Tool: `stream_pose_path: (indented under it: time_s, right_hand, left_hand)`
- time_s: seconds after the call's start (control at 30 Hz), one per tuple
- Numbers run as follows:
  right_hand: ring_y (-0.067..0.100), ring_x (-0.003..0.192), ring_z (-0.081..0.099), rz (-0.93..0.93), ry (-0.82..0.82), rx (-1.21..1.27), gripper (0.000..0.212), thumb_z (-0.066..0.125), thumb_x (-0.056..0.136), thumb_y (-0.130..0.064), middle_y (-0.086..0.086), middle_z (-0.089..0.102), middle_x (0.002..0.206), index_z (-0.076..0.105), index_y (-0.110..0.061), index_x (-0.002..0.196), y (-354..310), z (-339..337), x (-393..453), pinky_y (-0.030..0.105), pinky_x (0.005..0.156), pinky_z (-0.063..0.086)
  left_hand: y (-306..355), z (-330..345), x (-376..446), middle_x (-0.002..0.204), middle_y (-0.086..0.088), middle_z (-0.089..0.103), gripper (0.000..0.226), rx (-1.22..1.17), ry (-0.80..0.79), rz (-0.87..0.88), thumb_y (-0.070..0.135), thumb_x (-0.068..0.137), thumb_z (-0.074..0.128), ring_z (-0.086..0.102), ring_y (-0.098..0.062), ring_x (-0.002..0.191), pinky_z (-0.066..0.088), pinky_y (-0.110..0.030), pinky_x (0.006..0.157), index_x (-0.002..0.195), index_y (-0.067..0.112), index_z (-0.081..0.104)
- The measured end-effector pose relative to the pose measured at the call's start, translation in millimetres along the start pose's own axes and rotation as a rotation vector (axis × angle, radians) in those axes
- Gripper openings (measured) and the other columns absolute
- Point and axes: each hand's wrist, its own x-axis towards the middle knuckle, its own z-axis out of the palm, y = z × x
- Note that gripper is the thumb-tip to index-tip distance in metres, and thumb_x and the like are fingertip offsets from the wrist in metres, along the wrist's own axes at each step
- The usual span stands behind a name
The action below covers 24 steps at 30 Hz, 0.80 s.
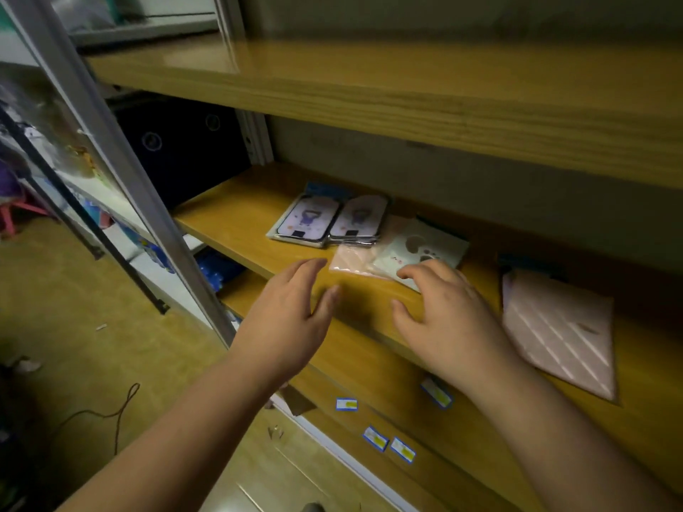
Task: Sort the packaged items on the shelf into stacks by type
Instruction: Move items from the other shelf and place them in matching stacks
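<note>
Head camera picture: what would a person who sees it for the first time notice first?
Two bare hands reach over the wooden middle shelf, the left hand and right hand both open and holding nothing. Behind them lie two matching phone cases with a purple cartoon figure, side by side, and a pale pink flat packet. Far right lies a large pink quilted package.

Dim warm yellowish light, deep shadow under the upper shelf (406, 101), soft blur, wide-angle bending at edges
</note>
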Motion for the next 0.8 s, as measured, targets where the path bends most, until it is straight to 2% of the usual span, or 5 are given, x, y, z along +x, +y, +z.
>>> stream_pose_path:
  time_s: [0.27,0.43,0.53,0.7,0.8]
  right_hand:
    - [0.015,0.116,0.052,0.107,0.045,-0.064,0.038,0.057,0.092,-0.042,-0.008,0.055,0.126,0.057,-0.028,0.128,-43,43,58,0.038,0.094,0.048]
    - [0.01,0.116,0.05,0.157,0.056,-0.11,0.038,0.053,0.093,-0.045,-0.012,0.054,0.126,0.054,-0.032,0.129,-59,59,72,0.03,0.09,0.043]
    - [0.008,0.113,0.049,0.186,0.079,-0.142,0.036,0.053,0.092,-0.044,-0.013,0.054,0.124,0.054,-0.033,0.127,-61,62,77,0.026,0.084,0.039]
    - [0.012,0.113,0.051,0.234,0.104,-0.17,0.036,0.054,0.092,-0.042,-0.009,0.056,0.123,0.056,-0.03,0.126,-60,66,80,0.028,0.085,0.04]
    - [0.016,0.111,0.053,0.278,0.138,-0.225,0.037,0.054,0.091,-0.042,-0.005,0.06,0.122,0.058,-0.027,0.125,-57,66,80,0.033,0.088,0.046]
  left_hand:
    - [-83,0,121,0.137,-0.004,0.056,0.058,0.118,-0.003,0.029,0.061,0.096,0.039,0.054,-0.025,0.118,0.045,-0.038,0.093,0.14,0.025,0.049]
    - [-111,16,176,0.136,-0.013,0.052,0.082,0.305,-0.145,-0.063,0.083,0.08,0.034,0.048,-0.035,0.123,0.044,-0.046,0.097,0.141,0.028,0.045]
    - [-129,21,191,0.138,-0.014,0.051,0.084,0.141,-0.161,-0.083,0.08,0.079,0.048,0.052,-0.036,0.121,0.047,-0.045,0.092,0.143,0.026,0.042]
    - [-154,10,207,0.14,-0.008,0.057,0.091,-0.235,-0.217,-0.163,0.056,0.075,0.078,0.056,-0.031,0.121,0.043,-0.033,0.08,0.148,0.022,0.037]
    - [-157,2,204,0.117,0.004,0.059,0.086,-0.381,-0.163,-0.193,0.047,0.071,0.085,0.059,-0.022,0.108,0.042,-0.023,0.069,0.142,0.019,0.044]
